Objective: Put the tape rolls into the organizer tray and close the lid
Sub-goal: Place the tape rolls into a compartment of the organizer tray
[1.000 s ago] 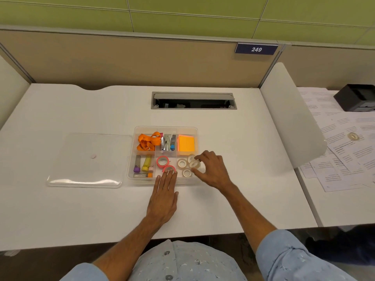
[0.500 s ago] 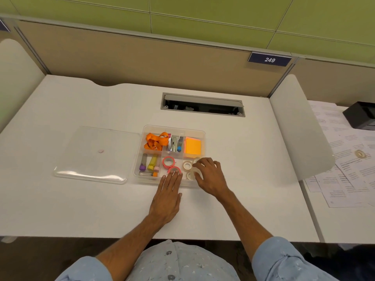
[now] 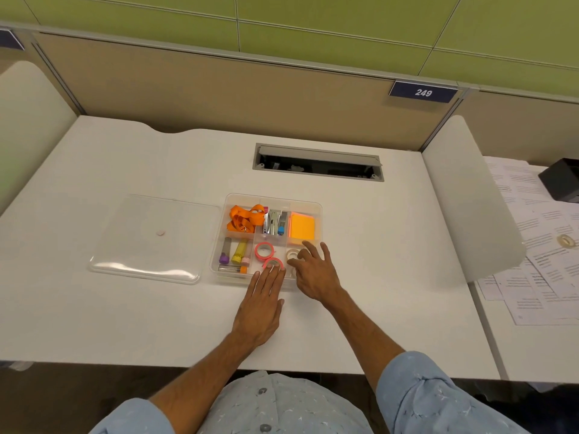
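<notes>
Since half a second ago the right hand (image 3: 316, 277) has shifted little, its spread fingers still reaching into the near right compartment of the clear plastic organizer tray (image 3: 319, 211); whether it grips anything I cannot tell. Nearest, the left hand (image 3: 260, 311) lies flat and open on the white desk (image 3: 376, 245), holding nothing, its fingertips (image 3: 272, 270) over the tray's near wall and touching the nearer pink tape roll (image 3: 273, 263). A second pink tape roll (image 3: 263, 250) lies just beyond it in the same middle compartment. Beside the right hand's fingers a white tape roll (image 3: 293, 254) shows; other rolls under the hand are hidden. Highlighter markers (image 3: 239, 252) fill the near left compartment. In the tray's far row sit an orange lanyard (image 3: 244, 218), a metal stapler (image 3: 274, 222) and an orange sticky-note pad (image 3: 302, 227). To the tray's left, just beside it, the clear flat lid (image 3: 150, 239) lies on the desk, off the tray.
</notes>
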A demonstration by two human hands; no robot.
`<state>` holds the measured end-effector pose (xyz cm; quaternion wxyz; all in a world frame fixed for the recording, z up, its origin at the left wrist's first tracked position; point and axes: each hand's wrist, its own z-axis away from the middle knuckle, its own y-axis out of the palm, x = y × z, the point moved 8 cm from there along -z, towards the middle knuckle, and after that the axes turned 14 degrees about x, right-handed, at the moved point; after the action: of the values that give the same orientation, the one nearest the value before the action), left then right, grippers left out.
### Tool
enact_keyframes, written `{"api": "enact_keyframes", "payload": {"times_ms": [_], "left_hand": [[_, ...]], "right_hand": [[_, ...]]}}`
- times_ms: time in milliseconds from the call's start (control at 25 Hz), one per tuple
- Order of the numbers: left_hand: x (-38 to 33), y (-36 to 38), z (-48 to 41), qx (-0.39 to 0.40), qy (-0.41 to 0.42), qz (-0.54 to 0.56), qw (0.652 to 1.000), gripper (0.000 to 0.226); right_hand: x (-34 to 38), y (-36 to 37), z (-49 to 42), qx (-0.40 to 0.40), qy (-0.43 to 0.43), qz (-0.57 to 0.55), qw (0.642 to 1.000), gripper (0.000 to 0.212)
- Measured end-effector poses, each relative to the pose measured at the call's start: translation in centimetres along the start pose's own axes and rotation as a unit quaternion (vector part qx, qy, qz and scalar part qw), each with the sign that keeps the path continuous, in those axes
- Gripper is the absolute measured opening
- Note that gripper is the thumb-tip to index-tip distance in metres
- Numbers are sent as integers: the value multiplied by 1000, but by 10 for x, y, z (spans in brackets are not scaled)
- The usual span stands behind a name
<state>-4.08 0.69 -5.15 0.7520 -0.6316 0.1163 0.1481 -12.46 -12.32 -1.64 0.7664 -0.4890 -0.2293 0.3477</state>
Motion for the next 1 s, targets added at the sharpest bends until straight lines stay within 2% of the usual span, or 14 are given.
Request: {"api": "enact_keyframes", "payload": {"times_ms": [320, 440, 640, 1000], "left_hand": [[-1, -1, 2, -41, 13, -17, 999, 69], [-1, -2, 2, -26, 15, -19, 999, 70], [-4, -4, 4, -4, 11, -23, 1000, 69], [-1, -4, 3, 13, 3, -9, 1000, 69]], "right_hand": [[1, -3, -3, -10, 7, 6, 1000, 51], [-5, -11, 3, -71, 2, -36, 997, 49], [-52, -33, 14, -149, 91, -74, 982, 40], [-51, -28, -4, -100, 81, -63, 990, 32]]}}
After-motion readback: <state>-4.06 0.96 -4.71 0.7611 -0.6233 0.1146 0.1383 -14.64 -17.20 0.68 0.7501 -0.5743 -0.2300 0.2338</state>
